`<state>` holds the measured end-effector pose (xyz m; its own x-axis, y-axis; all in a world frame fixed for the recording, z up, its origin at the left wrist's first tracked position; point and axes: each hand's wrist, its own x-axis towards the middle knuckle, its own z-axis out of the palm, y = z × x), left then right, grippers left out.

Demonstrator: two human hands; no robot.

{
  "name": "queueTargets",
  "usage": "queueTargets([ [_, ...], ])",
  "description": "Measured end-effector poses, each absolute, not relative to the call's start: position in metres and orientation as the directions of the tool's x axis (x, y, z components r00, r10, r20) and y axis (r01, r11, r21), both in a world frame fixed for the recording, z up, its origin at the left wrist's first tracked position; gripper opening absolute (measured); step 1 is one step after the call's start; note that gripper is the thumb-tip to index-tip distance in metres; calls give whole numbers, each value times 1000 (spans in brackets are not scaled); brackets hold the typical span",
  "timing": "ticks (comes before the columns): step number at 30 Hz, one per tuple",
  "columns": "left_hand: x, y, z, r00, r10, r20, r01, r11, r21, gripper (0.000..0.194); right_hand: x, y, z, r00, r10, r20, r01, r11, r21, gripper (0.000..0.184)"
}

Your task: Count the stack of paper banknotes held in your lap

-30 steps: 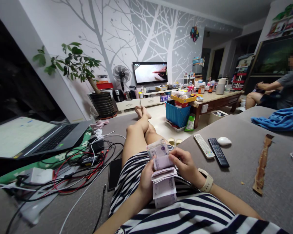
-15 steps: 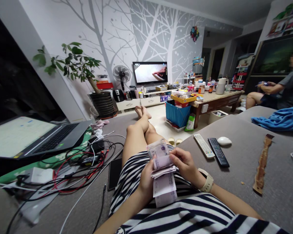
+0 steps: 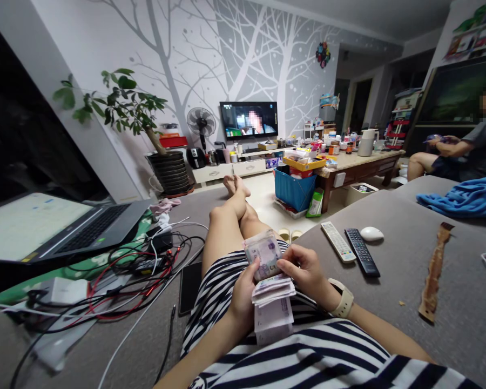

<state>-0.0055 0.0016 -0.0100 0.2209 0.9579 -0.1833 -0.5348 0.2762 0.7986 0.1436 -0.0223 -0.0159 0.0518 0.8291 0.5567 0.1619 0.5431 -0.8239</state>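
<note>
The left hand (image 3: pixel 242 294) pinches the left edge of the banknotes (image 3: pixel 262 255), the right hand (image 3: pixel 306 273) their near right corner. Their overlapping column runs near to far.

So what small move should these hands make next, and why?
The right hand should probably fold the front banknote down: its thumb is at that note's edge, the left hand holds the other side, and more notes lie below.

Purplish banknotes (image 3: pixel 264 255) overlap in a loose stack.
</note>
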Motion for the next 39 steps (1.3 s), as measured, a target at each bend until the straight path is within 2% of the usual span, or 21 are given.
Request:
queueTargets([
  [8, -8, -5, -4, 306, 933, -192, -463, 322, 826, 30, 147, -10, -21, 169, 870, 463, 202, 430, -880, 36],
  [20, -9, 2, -8, 277, 944, -179, -475, 296, 829, 37, 144, -21, -16, 91, 825, 558, 157, 541, -826, 34],
  [27, -12, 4, -17, 235, 964, -128, -422, 220, 879, 26, 144, -24, -14, 50, 815, 577, 176, 562, -808, 32],
  [34, -7, 4, -14, 288, 948, -134, -499, 268, 824, 26, 143, -25, -13, 38, 823, 567, 124, 559, -820, 23],
  [39, -6, 3, -13, 330, 935, -131, -520, 296, 802, 28, 143, -26, -11, 27, 812, 583, 129, 575, -808, 26],
])
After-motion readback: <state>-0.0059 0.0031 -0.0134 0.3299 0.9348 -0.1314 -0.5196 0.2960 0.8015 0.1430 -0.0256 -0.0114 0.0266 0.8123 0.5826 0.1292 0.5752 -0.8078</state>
